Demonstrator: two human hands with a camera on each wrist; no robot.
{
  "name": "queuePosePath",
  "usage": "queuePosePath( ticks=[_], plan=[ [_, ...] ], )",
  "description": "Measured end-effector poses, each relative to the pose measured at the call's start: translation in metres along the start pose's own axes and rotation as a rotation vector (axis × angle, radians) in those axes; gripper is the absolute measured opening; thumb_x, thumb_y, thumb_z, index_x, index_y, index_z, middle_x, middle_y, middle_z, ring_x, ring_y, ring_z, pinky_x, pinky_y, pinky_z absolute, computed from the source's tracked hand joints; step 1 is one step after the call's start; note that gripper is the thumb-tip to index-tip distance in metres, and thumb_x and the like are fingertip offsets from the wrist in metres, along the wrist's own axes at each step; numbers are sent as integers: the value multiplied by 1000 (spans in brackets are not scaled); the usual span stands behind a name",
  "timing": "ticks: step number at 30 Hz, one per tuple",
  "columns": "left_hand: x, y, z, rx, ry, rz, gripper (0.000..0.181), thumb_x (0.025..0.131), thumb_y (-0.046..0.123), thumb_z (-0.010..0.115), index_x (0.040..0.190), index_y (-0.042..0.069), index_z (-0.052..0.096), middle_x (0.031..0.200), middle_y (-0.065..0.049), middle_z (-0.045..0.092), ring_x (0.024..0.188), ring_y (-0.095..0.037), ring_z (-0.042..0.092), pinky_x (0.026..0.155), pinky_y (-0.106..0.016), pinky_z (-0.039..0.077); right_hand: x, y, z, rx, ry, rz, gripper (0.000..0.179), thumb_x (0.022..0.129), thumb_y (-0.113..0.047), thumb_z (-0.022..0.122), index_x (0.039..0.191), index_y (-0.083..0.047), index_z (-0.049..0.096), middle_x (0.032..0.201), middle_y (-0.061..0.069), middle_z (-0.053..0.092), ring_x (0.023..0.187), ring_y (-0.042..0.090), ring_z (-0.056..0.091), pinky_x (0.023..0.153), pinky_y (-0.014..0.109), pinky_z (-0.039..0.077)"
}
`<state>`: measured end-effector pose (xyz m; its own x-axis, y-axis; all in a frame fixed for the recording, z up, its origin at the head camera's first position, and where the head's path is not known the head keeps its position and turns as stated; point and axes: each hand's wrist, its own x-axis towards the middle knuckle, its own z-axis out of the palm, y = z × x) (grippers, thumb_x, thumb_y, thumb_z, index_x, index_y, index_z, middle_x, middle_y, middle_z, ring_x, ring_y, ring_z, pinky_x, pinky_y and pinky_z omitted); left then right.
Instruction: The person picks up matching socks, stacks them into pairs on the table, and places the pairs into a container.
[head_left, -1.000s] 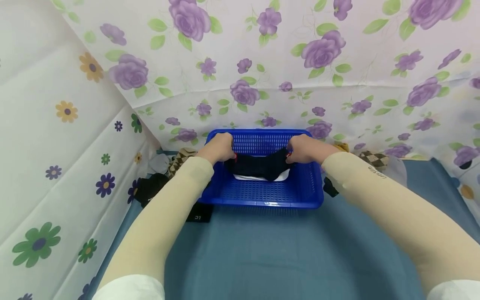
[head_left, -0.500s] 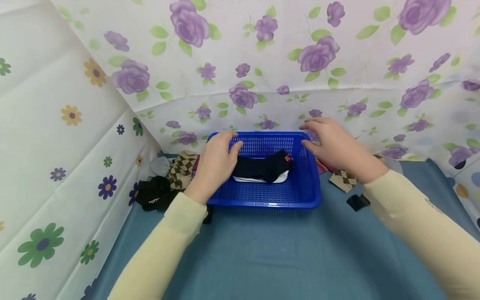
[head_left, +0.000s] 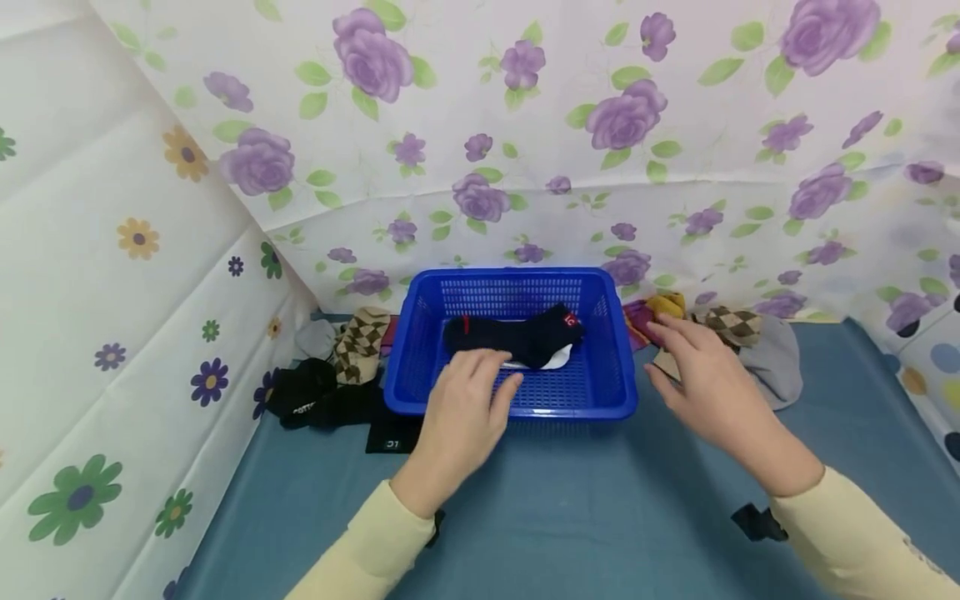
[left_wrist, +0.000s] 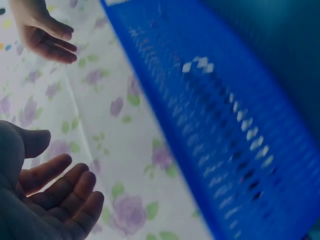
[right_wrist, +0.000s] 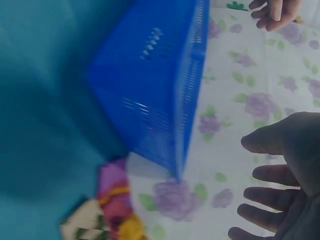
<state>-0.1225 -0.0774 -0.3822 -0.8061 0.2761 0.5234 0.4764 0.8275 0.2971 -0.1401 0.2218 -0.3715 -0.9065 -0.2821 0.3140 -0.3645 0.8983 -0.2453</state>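
A blue plastic basket [head_left: 510, 411] with slotted walls stands against the back wall. Inside lies a dark navy pair of socks [head_left: 517, 337] with red marks, on top of something white [head_left: 558, 358]. My left hand [head_left: 465, 417] hovers over the basket's front left rim, fingers loosely bent and holding nothing. To the right of the basket is my right hand [head_left: 705, 375], its fingers spread and nothing in its grasp. Both the left hand [left_wrist: 55, 190] and the right hand [right_wrist: 280, 180] also appear relaxed in their own wrist views, palms beside the basket.
Left of the basket lie black socks [head_left: 307, 392], a checkered sock [head_left: 363, 346] and a grey one [head_left: 317, 337]. On the right are purple and yellow socks [head_left: 663, 307], another checkered sock [head_left: 731, 325] and a grey sock [head_left: 772, 358]. A floral sheet [head_left: 480, 108] covers the back wall.
Both hands have let go of the dark socks, which now lie in the basket. They have risen out of it and drawn back toward the body, the right one also moving outward.
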Motion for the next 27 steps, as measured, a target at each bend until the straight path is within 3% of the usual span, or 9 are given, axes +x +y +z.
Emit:
queuePosePath(
  ticks=[6,10,17,22,27],
  plan=[
    [-30,13,25,-5,-22,133,24,94,35,54,106,18,65,99,6,63,91,-9,56,77,-27,48,-27,7,26,-15,-48,54,58,84,-27,69,134,-7,48,140,18,44,124,37,43,93,59,41],
    [-51,21,43,-47,-126,194,20,93,34,55,103,20,65,96,9,63,88,-6,57,75,-25,49,-41,9,44,-18,-80,67,57,83,-28,70,132,-6,51,139,19,45,123,38,45,88,60,42],
    [-62,19,58,60,-327,103,30,92,43,54,108,20,64,104,6,63,97,-11,58,79,-33,50,-48,13,66,-34,-127,77,55,83,-31,69,129,-5,53,138,20,47,124,39,45,86,61,43],
    [-61,14,60,98,-367,54,30,90,42,59,107,18,66,102,4,64,93,-15,59,78,-36,50,-42,31,79,-38,-149,121,57,83,-30,68,130,-3,52,138,23,45,122,43,45,87,62,42],
    [-60,11,66,114,-371,43,30,89,41,61,106,17,66,99,3,65,90,-17,60,77,-38,49,-25,61,91,-19,-204,229,66,85,-28,66,136,4,40,141,31,35,124,51,39,95,63,35]
  ],
)
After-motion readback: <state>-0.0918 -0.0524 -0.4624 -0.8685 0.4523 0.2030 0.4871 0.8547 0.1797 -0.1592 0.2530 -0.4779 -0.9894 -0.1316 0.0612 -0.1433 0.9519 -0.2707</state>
